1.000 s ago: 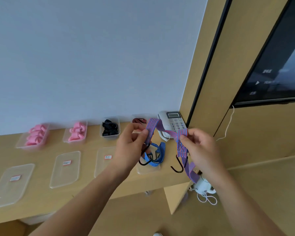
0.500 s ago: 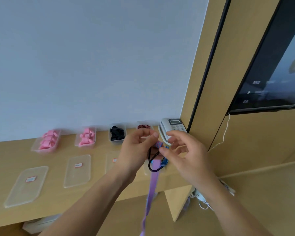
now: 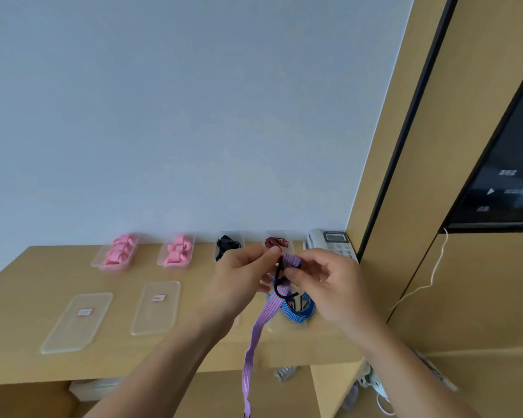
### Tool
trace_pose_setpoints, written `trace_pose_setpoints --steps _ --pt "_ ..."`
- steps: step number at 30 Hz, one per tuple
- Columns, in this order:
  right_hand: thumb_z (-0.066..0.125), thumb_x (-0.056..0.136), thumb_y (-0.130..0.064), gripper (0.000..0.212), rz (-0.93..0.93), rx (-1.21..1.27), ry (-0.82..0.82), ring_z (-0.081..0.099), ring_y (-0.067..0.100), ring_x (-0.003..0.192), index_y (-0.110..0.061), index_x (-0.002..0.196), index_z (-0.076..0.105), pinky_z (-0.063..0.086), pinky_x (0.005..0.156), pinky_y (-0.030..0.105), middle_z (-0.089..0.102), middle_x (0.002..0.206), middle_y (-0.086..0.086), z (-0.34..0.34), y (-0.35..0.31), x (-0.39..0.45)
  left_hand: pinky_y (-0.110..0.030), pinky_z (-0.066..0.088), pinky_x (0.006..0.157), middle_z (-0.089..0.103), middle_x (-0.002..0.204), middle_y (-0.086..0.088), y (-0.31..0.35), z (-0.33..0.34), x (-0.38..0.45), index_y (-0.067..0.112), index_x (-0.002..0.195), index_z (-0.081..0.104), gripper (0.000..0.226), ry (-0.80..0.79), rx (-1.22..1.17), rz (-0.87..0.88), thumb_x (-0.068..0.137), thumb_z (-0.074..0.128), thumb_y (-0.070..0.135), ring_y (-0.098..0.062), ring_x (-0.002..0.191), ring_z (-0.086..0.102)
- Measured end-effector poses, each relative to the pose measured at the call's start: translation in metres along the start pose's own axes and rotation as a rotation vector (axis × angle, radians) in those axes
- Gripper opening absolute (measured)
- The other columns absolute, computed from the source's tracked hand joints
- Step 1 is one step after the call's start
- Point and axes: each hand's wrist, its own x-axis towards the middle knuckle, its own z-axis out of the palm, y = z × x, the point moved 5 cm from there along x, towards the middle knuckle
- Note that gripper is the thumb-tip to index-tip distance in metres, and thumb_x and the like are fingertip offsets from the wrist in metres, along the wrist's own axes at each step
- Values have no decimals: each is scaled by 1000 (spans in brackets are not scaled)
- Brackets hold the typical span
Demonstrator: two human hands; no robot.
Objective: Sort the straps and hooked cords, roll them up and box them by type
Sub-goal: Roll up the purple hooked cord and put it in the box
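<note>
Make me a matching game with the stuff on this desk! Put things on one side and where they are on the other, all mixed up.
Things:
1. purple striped cord
2. pink rolls
3. blue striped cord
4. telephone

Places:
A. lying on the desk under the hands
B. in clear boxes at the back left
C. by the wall at the desk's right end
D. held in both hands, its tail hanging down

Pairs: 1-D, 2-B, 3-A, 4-C

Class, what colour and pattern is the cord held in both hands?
The hooked cord is purple with thin pink lengthwise stripes; head view.
</note>
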Motion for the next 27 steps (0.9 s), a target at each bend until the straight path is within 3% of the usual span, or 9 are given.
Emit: trace_pose_setpoints --steps 3,6,10,14,21,24,27 --pt "71 89 -3 16 102 129 -22 71 16 74 -18 91 76 58 77 35 77 81 5 -6 4 7 -33 53 77 70 72 14 0 3 2 33 72 81 35 13 27 22 101 61 28 -5 74 60" --pt "68 92 -6 9 210 267 -8 72 28 73 -7 96 76 59 77 45 77 83 14 -14 8 14 -41 58 88 78 101 1 0 12 2 21 105 80 20 -66 -47 35 101 62 28 -13 98 69" --pt "67 93 -9 10 220 273 -3 72 21 73 -6 96 76 55 68 29 77 83 11 -23 6 22 -43 57 97 77 112 -12 -7 25 2 6 118 72 26 -133 -79 51 100 65 22 -33 109 71" --pt "69 92 -8 10 239 302 29 71 15 70 -4 98 75 51 61 19 77 82 10 -31 4 24 -48 52 106 76 114 -12 -8 31 4 7 119 72 37 -180 -74 71 88 73 27 -32 113 71" --pt "71 90 -6 9 259 341 61 71 19 69 -2 97 74 54 60 23 76 85 17 -40 2 21 -42 61 90 78 110 -13 -9 43 4 3 119 70 24 -104 -100 80 95 66 1 -34 105 73" --pt "72 88 -4 10 240 301 -12 73 20 76 -6 97 76 57 66 26 77 87 14 -42 0 20 -32 61 78 79 105 -11 -11 47 4 5 116 72 25 -78 -96 86 96 62 -5 -25 96 76" --pt "76 84 0 16 200 186 -78 75 23 82 -11 94 77 60 75 31 78 87 10 -44 -1 21 -30 60 76 80 101 -11 -13 49 4 8 110 74 25 -57 -89 73 95 62 -8 -21 91 76"
